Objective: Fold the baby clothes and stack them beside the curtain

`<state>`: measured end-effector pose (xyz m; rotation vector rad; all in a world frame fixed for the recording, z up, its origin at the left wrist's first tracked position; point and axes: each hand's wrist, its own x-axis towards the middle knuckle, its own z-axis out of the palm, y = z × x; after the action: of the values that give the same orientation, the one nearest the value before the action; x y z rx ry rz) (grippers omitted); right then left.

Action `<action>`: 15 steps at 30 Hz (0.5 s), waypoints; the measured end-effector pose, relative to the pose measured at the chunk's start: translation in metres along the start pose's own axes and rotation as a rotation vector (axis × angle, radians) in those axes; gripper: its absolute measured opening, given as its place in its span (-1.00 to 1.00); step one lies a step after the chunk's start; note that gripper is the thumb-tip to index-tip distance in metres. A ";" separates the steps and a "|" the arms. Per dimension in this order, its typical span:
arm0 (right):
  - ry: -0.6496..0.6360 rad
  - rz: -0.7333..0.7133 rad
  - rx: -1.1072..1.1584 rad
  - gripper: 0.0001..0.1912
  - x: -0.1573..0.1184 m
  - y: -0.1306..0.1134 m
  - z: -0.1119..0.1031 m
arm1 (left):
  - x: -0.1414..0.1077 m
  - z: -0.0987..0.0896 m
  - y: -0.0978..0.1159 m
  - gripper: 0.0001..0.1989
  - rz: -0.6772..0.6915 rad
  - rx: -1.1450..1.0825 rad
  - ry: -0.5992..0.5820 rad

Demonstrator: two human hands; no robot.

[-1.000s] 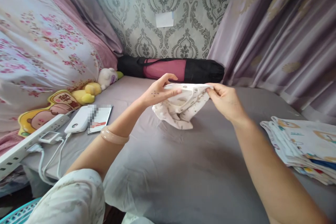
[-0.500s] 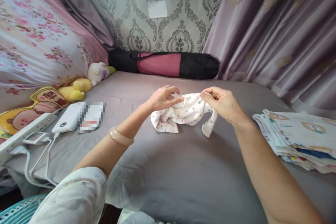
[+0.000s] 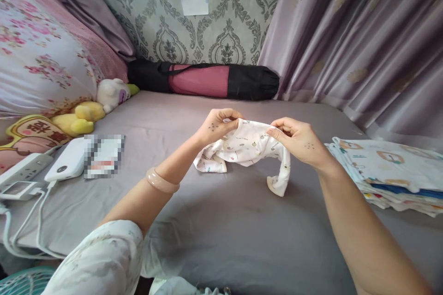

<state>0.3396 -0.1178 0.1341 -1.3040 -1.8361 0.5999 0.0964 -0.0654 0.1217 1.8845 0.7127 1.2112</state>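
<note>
A small white printed baby garment [image 3: 254, 145] with sleeves hangs between my two hands over the bed. My left hand [image 3: 218, 126] pinches its upper left edge between thumb and fingers. At the upper right edge, my right hand [image 3: 294, 137] grips the cloth in the same way. The top edge is drawn fairly straight between them. One sleeve dangles below my right hand, and bunched cloth with another cuff lies below my left hand, close to or on the grey bed sheet [image 3: 242, 221].
To the right lies a stack of folded printed clothes [image 3: 391, 166]. A white power bank [image 3: 67, 159], a blurred flat item [image 3: 104, 156] and a power strip [image 3: 26, 168] with cables are at left. Plush toys [image 3: 83, 115] line the left side; a rolled mat bag [image 3: 200, 80] lies at the back.
Both hands have lifted the garment slightly, and its top edge is now more stretched. My left hand has closed on its corner. The sleeve under my right hand hangs lower. The view has shifted right.
</note>
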 end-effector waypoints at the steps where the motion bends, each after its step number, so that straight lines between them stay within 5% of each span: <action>1: -0.006 -0.007 -0.040 -0.65 -0.001 0.001 -0.002 | 0.001 0.000 0.000 -0.75 -0.020 0.003 -0.003; 7: -0.058 -0.055 -0.221 -0.74 0.003 -0.014 -0.001 | 0.002 0.006 0.008 -0.74 -0.126 0.023 -0.127; 15: -0.149 -0.043 0.000 -0.64 0.014 -0.030 0.024 | 0.005 0.003 0.022 -0.68 -0.243 0.046 -0.210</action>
<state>0.3009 -0.1137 0.1471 -1.2450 -1.9798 0.6904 0.1023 -0.0742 0.1419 1.8666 0.8315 0.8383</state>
